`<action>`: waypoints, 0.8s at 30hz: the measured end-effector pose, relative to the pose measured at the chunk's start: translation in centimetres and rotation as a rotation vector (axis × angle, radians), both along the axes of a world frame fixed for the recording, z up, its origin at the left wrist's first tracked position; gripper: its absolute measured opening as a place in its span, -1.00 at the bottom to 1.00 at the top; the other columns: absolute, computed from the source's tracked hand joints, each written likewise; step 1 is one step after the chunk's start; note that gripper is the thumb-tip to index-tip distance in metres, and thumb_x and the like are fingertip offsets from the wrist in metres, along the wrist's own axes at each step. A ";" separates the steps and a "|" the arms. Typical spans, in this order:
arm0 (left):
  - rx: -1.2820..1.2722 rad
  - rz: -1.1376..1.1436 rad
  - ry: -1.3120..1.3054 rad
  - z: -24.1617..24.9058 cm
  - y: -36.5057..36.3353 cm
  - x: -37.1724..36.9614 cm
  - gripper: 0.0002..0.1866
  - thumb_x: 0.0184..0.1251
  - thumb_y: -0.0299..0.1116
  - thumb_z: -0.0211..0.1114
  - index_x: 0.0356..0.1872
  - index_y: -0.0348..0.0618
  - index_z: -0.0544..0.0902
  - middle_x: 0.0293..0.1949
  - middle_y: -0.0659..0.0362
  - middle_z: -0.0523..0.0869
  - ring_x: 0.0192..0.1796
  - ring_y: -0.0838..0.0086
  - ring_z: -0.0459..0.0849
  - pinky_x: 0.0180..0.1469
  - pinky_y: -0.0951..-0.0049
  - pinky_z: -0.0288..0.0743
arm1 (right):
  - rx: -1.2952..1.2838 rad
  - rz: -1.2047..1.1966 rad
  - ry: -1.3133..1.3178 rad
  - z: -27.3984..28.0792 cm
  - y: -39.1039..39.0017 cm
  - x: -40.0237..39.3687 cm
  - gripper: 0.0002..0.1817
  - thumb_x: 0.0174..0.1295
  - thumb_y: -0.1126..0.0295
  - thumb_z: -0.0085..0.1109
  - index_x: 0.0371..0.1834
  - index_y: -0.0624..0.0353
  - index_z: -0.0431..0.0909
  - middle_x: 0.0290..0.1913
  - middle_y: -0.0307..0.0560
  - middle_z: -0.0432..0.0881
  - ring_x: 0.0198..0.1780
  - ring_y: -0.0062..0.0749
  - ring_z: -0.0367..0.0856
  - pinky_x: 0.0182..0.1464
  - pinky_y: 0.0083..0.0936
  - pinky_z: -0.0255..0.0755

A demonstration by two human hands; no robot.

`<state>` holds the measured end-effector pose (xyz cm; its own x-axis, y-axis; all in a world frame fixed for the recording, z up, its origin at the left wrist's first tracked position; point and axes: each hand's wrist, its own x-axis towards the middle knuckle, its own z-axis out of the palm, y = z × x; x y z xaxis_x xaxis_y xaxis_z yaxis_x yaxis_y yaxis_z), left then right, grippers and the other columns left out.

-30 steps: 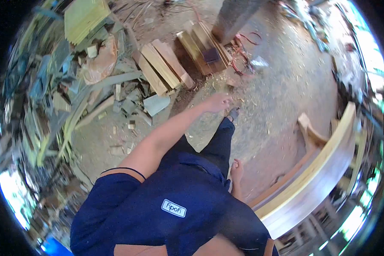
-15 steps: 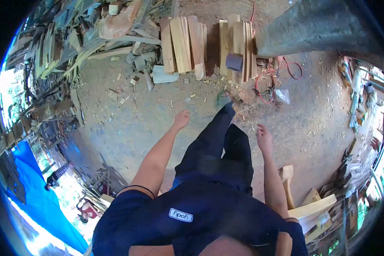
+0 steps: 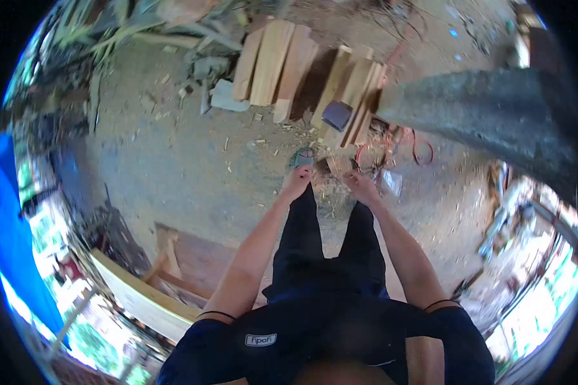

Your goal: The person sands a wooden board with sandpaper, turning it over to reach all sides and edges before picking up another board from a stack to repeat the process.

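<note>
My left hand hangs in front of my left leg, fingers loosely bent, nothing visible in it. Just past its fingertips shows a green sandal on my foot. Level with it, my right hand is over my right leg, its fingers slightly apart and bent inward, holding no object that I can see. The hands are apart from each other. Beyond them lie stacked boards and a second stack of narrower boards, with a dark folded pad on top. Motion blur softens the finger detail.
A large grey beam-like piece juts in from the right. Red cord and a clear plastic bag lie on the floor among wood shavings. At lower left is a wooden frame; a blue tarp hangs beyond it.
My view has turned and moved, so the stacks appear tilted and shifted. Both hands have swung forward and closer together. A wooden frame now shows at lower left.
</note>
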<state>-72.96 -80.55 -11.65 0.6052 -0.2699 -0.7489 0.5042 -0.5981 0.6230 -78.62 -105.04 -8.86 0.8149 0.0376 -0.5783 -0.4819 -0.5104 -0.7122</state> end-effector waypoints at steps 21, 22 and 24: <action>0.278 0.113 -0.423 -17.4 -11.6 -2.4 -0.20 0.24 -0.12 0.24 0.45 -0.08 0.08 0.38 -0.23 0.16 0.39 -0.14 0.19 0.34 0.03 0.23 | -0.824 0.618 -0.501 -20.1 -1.2 14.8 -0.09 0.06 -0.09 0.26 0.45 0.07 0.16 0.51 0.12 0.02 0.53 0.08 -0.11 0.42 0.15 -0.07; 0.294 0.153 -0.543 -18.4 -12.5 -2.0 -0.15 0.22 -0.05 0.26 0.44 -0.17 0.07 0.39 -0.20 0.16 0.40 -0.13 0.15 0.39 0.07 0.17 | -0.795 0.612 -0.607 -20.9 -1.9 14.1 -0.08 0.06 -0.11 0.25 0.44 0.10 0.17 0.51 0.14 0.02 0.53 0.09 -0.12 0.41 0.16 -0.07; 0.298 0.158 -0.576 -20.1 -14.0 -1.0 -0.12 0.21 -0.05 0.28 0.44 -0.20 0.06 0.34 -0.18 0.21 0.36 -0.12 0.19 0.38 0.08 0.17 | -0.832 0.642 -0.675 -20.7 -2.1 14.0 -0.17 0.13 -0.07 0.18 0.41 0.16 0.21 0.47 0.17 0.10 0.51 0.11 -0.06 0.42 0.15 -0.06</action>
<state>-73.99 -94.56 -31.71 0.9460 0.0231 -0.3232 0.2359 -0.7328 0.6383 -64.63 -107.14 -29.57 0.9276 0.3622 -0.0914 0.3570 -0.9316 -0.0689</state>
